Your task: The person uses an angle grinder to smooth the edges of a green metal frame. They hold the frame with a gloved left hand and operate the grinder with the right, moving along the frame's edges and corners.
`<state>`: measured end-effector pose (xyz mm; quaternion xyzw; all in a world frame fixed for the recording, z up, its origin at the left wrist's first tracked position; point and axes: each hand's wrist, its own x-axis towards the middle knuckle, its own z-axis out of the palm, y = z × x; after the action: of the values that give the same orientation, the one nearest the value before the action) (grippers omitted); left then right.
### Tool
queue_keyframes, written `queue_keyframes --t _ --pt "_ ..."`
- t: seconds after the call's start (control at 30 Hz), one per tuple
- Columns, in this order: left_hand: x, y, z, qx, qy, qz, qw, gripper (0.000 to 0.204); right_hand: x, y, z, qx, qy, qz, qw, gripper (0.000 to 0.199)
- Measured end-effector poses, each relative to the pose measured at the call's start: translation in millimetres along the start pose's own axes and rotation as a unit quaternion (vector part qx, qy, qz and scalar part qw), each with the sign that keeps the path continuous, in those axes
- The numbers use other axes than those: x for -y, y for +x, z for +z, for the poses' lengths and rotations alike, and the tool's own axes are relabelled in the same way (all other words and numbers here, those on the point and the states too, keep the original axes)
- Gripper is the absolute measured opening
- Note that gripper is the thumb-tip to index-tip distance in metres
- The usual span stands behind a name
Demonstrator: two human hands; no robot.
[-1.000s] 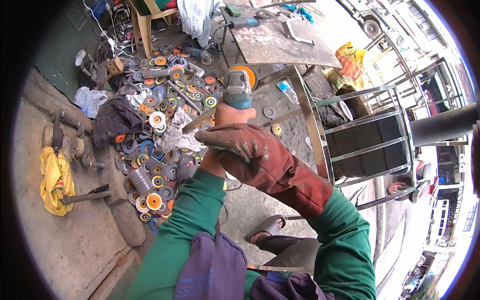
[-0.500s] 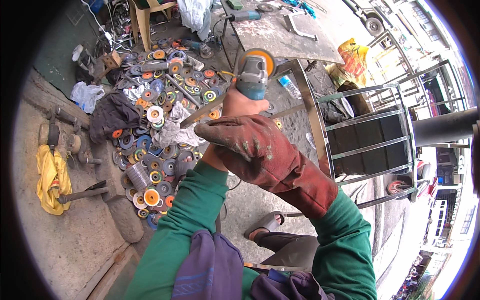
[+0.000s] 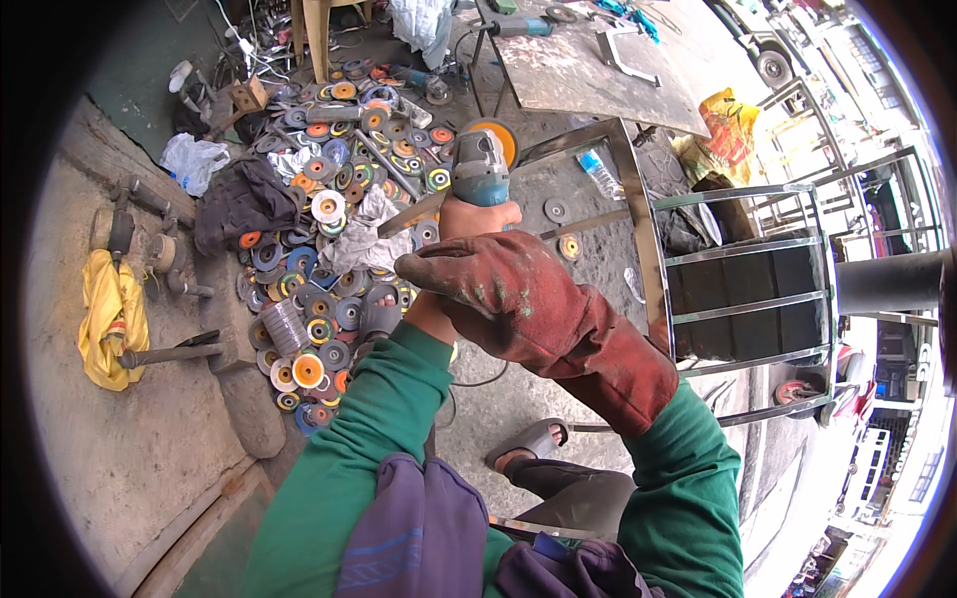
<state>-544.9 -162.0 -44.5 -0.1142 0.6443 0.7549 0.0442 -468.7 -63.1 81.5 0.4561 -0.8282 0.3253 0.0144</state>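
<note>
An angle grinder [image 3: 482, 171] with a blue body, grey head and orange-faced disc [image 3: 496, 135] points away from me. My bare left hand [image 3: 477, 216] is wrapped round its body, the thumb at the right side. Behind it, my right hand [image 3: 518, 294], in a thick red work glove, is closed over the rear of the grinder, just above my left wrist. The glove hides that part of the tool and the fingers' exact hold. To the right of the tool stands a shiny metal frame [image 3: 638, 199], apart from the disc.
A large heap of used discs [image 3: 324, 254] covers the floor at left, with rags and plastic on it. A worktable [image 3: 598, 85] stands at the back. A plastic bottle [image 3: 600, 174] lies inside the frame. Pipes with a yellow cloth [image 3: 110, 319] line the left wall.
The grinder and both hands have shifted left, away from the metal frame. My view has turned a little, so the surroundings sit further right and lower. Both hands keep their hold.
</note>
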Motion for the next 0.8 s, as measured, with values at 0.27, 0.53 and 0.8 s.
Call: queue_keyframes --t 0.27,0.53,0.8 --pt "-16 18 29 -0.038 0.069 0.089 0.993 0.042 0 10 -11 -0.070 0.019 -0.014 0.997 0.050" --pt "18 -2 -7 0.039 -0.029 0.004 0.999 0.035 6 11 -16 -0.002 -0.022 0.023 0.999 0.052" --pt "30 25 9 0.011 -0.053 0.055 0.997 0.018 -2 13 -11 -0.029 -0.026 -0.018 0.999 0.052"
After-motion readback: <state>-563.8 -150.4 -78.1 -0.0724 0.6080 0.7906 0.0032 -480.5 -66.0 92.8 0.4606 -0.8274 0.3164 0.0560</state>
